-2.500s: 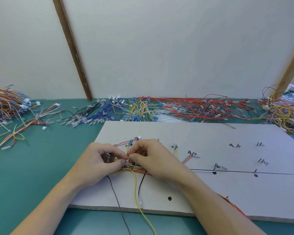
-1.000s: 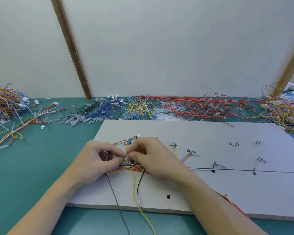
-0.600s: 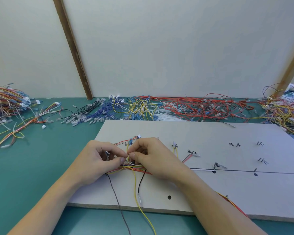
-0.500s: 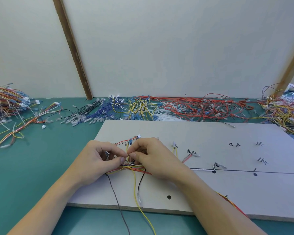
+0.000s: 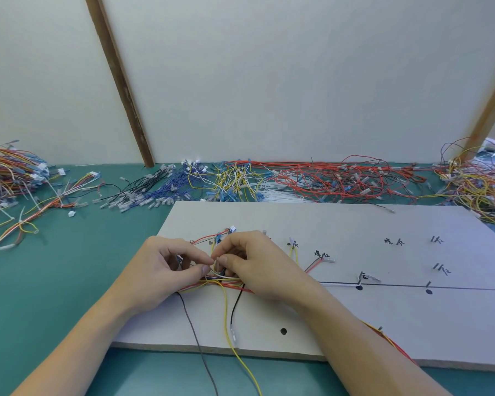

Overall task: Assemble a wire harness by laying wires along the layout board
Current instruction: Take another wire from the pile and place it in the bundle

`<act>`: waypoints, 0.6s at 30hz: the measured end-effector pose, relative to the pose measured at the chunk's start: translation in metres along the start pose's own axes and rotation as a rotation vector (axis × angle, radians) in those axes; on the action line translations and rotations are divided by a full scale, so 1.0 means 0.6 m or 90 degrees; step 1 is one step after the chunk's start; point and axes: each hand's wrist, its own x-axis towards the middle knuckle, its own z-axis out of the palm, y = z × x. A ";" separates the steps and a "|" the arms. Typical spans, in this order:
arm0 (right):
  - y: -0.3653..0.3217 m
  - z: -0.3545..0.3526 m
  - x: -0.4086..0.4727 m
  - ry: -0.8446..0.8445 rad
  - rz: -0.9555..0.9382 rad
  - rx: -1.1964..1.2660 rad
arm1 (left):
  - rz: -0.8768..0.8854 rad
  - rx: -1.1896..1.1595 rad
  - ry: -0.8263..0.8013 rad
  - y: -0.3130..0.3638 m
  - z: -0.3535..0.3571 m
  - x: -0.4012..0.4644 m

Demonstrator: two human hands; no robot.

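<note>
Wires (image 5: 220, 281) are bunched at the left end of the grey board (image 5: 355, 224) on the green counter (image 5: 55, 281), a white strand pinched between fingertips of left hand (image 5: 160, 272) and right hand (image 5: 257, 267).

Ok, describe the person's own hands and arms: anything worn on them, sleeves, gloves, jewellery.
Both arms are bare up to the frame's edge, with no sleeve in view. The left hand and the right hand wear no gloves. No ring, watch or wristband shows on either. The fingernails look short and unpainted.
</note>
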 end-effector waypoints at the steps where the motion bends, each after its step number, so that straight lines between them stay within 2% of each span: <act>1: 0.000 0.000 0.000 0.000 0.001 -0.002 | 0.000 0.003 0.001 0.000 0.001 0.000; 18: 0.005 0.002 0.002 0.006 -0.014 0.012 | -0.006 -0.005 0.006 -0.003 0.001 0.000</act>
